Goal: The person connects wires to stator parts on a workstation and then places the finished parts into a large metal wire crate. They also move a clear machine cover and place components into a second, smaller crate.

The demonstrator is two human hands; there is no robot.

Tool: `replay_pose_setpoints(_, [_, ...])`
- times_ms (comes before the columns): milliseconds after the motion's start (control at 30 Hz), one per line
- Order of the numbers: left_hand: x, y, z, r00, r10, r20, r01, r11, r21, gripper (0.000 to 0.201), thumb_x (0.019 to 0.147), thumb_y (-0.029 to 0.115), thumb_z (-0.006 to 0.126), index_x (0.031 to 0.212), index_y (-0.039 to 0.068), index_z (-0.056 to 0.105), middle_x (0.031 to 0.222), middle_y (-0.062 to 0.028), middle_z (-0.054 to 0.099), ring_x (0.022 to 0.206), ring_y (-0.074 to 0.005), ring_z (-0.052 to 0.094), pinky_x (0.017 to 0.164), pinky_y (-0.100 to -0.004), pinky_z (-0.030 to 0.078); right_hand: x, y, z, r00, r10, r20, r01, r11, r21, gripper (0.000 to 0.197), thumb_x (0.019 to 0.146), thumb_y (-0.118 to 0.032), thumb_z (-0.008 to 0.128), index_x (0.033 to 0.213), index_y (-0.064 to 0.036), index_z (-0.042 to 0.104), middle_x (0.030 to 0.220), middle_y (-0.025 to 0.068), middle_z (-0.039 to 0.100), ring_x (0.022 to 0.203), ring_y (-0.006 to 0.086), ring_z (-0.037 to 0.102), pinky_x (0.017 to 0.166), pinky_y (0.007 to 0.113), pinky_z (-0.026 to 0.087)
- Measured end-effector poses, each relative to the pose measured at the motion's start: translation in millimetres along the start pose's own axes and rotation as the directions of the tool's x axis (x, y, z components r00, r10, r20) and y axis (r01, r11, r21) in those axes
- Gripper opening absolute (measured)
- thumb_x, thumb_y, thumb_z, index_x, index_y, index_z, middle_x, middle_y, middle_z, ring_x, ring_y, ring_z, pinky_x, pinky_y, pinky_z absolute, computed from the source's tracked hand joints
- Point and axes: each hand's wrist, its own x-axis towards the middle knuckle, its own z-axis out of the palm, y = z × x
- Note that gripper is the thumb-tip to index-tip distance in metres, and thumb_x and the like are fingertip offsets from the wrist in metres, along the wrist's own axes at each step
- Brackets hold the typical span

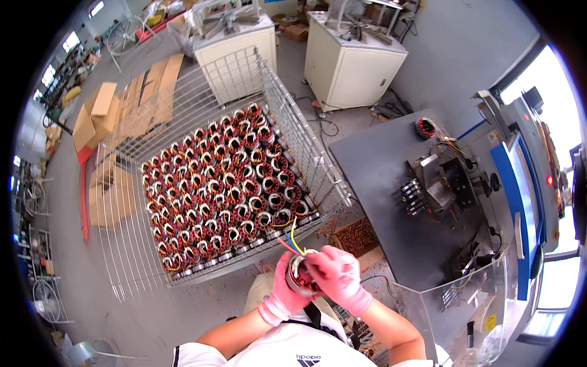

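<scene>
A round motor stator [299,280] with a metal rim and reddish windings is held in front of my body. My left hand [281,297], in a pink glove, wraps round its left side and underside. My right hand [340,276], gloved the same, has its fingers closed over the stator's upper right edge; its fingertips are partly blurred. Yellow, blue and red lead wires [293,243] stick up from the stator's far side. Just beyond my hands, a wire cage [221,259] holds many similar stators [232,196] in close rows.
On my right is a dark worktable [380,183] bearing a metal fixture [441,186] and another stator [425,128]. A clear plastic guard [422,312] stands at its near end. Below lies a box of small scraps [354,238]. White cabinets [351,70] and cardboard [150,92] are farther off.
</scene>
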Motion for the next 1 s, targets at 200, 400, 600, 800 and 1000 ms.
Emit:
replay_pose_setpoints(200, [-16,70,-55,0.831,0.545,0.110,-0.534,0.727,0.432,0.080,0.079,0.038,0.072,0.140,0.013,0.027,0.124,-0.0097,0.054,0.117,-0.0236,0.054,0.100,-0.0469,0.041,77,-27,54,0.864,-0.043,0.502,-0.159,0.922,0.353,0.027,0.088,-0.033,0.060,0.094,-0.0085,0.069,0.086,0.0092,0.062,0.081,0.0291,0.063,0.070,0.037,0.051])
replay_pose_setpoints(400, [-17,137,-70,0.901,0.435,-0.002,-0.434,0.899,0.058,0.061,0.092,0.061,0.040,0.117,0.009,0.059,0.116,-0.0087,0.063,0.110,-0.0258,0.058,0.099,-0.0431,0.044,137,-20,116,0.618,-0.277,0.735,0.016,0.940,0.341,0.038,0.078,-0.035,0.071,0.098,-0.0022,0.066,0.102,0.0123,0.062,0.095,0.0312,0.061,0.082,0.038,0.049])
replay_pose_setpoints(600, [10,176,-146,0.942,0.274,-0.196,-0.295,0.951,-0.091,0.053,0.098,0.053,0.036,0.132,0.012,0.044,0.131,-0.0076,0.053,0.117,-0.0221,0.052,0.106,-0.0483,0.038,181,61,209,0.717,-0.033,0.696,-0.113,0.980,0.163,0.032,0.079,-0.028,0.068,0.102,-0.0059,0.064,0.102,0.0141,0.061,0.094,0.0325,0.061,0.082,0.040,0.049])
replay_pose_setpoints(800, [12,122,-281,0.855,0.266,-0.445,-0.364,0.919,-0.150,0.047,0.101,0.043,0.035,0.134,0.011,0.044,0.133,-0.0082,0.052,0.121,-0.0233,0.050,0.108,-0.0468,0.036,270,223,370,0.927,0.260,0.269,-0.233,0.964,-0.129,0.025,0.077,-0.024,0.070,0.097,-0.0104,0.065,0.100,0.0079,0.061,0.092,0.0293,0.061,0.077,0.040,0.050])
replay_pose_setpoints(1000, [42,106,-268,0.750,0.346,-0.563,-0.316,0.936,0.155,0.056,0.100,0.047,0.035,0.139,0.007,0.040,0.144,-0.0159,0.042,0.133,-0.0337,0.038,0.112,-0.0508,0.028,356,287,489,0.966,0.208,0.151,-0.160,0.947,-0.279,0.025,0.079,-0.025,0.069,0.098,-0.0105,0.062,0.099,0.0068,0.059,0.094,0.0278,0.060,0.078,0.041,0.050])
